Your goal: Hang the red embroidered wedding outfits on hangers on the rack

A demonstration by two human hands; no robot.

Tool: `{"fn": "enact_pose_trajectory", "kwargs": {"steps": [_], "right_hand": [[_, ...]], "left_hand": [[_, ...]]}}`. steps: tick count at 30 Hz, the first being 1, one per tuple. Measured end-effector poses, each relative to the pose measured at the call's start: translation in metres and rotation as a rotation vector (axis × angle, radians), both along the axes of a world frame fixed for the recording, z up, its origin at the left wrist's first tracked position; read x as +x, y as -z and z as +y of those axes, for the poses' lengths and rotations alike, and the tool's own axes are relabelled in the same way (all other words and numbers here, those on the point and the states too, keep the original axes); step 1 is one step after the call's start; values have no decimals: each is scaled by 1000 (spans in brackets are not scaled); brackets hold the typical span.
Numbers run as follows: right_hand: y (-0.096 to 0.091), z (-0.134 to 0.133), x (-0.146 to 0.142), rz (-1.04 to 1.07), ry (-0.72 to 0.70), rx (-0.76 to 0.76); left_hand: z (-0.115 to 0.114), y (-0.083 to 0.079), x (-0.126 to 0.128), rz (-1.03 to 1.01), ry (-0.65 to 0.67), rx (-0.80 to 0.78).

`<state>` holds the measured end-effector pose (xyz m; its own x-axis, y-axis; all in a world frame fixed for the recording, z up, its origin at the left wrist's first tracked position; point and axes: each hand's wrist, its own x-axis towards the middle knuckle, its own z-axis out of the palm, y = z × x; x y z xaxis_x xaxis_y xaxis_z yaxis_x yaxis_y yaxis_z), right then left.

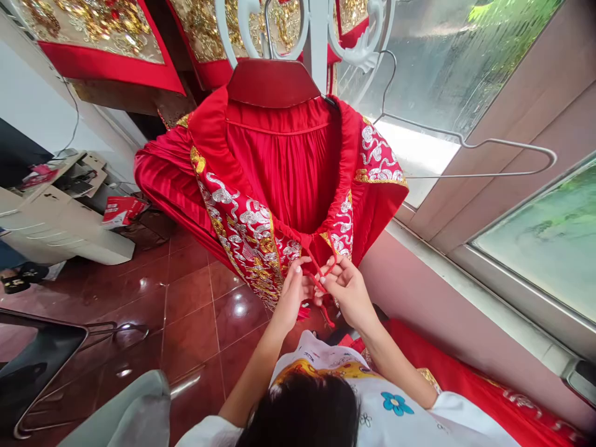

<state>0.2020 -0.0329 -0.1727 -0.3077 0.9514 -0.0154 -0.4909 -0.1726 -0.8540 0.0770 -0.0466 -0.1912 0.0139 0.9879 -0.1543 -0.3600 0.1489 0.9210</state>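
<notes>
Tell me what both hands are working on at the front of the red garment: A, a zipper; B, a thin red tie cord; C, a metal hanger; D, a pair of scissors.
B: the left hand and right hand pinch a thin red cord at the opening of the embroidered red garment.

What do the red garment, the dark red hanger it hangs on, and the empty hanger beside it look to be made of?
Red embroidered garment: glossy satin-like fabric, judging by its sheen and fine pleats, with silver and gold thread embroidery.
Dark red hanger: smooth, matte; possibly painted wood or plastic.
Empty grey wire hanger: thin bare metal, apparently.
</notes>
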Motion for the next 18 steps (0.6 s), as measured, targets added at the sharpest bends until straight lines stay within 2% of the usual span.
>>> {"fn": "enact_pose_trajectory", "kwargs": {"steps": [2,5,8,12,15,18], "right_hand": [[-1,3,8,-42,-2,41],[-2,6,19,-178,-50,124],[-2,7,26,-345,-104,217],[0,6,31,-511,-111,355],[1,10,36,-759,-123,471],[5,15,40,-1039,-11,535]], "left_hand": [[-3,-2,-7,1,24,-16],[-5,-9,-20,107,-6,-1],[-9,-22,-30,212,-30,30],[-17,-41,-37,240,-33,72],[-23,-48,-39,218,-6,67],[-26,-49,-36,168,-9,50]]}}
